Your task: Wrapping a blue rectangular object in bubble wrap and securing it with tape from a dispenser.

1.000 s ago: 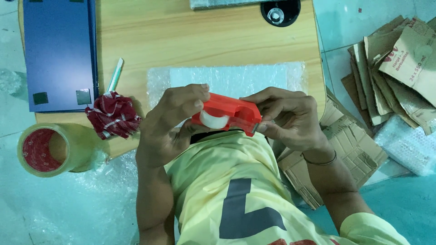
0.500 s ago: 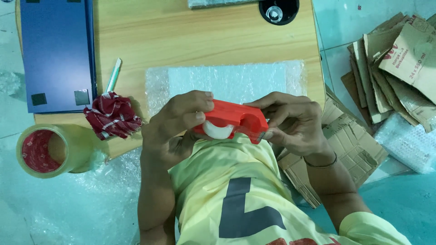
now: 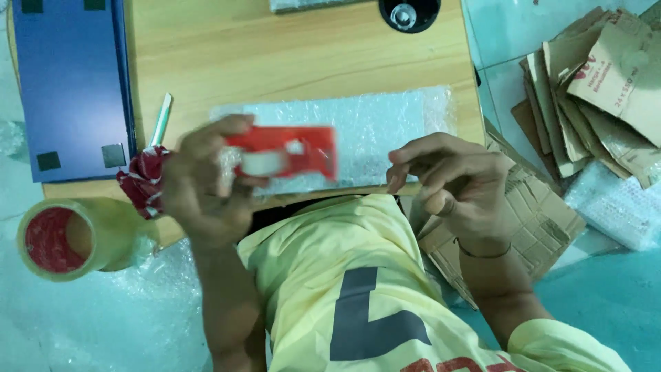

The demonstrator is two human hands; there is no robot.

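My left hand (image 3: 203, 182) grips a red tape dispenser (image 3: 289, 151) with a white tape roll inside it, held over the near edge of a sheet of bubble wrap (image 3: 375, 127) on the wooden table (image 3: 275, 55). My right hand (image 3: 454, 182) is off the dispenser, to its right, with fingers curled and nothing visibly in them. The dispenser is blurred by motion.
A blue board (image 3: 69, 83) lies at the table's left, with a white-green pen (image 3: 160, 118) beside it and a red-white crumpled wrapper (image 3: 141, 182). A large tape roll (image 3: 69, 238) sits lower left. Flattened cardboard (image 3: 599, 76) piles on the right floor. A black round object (image 3: 410, 12) sits at the top.
My right hand has let go of the red dispenser and drawn away to the right. My left hand has carried the dispenser left and up over the bubble wrap.
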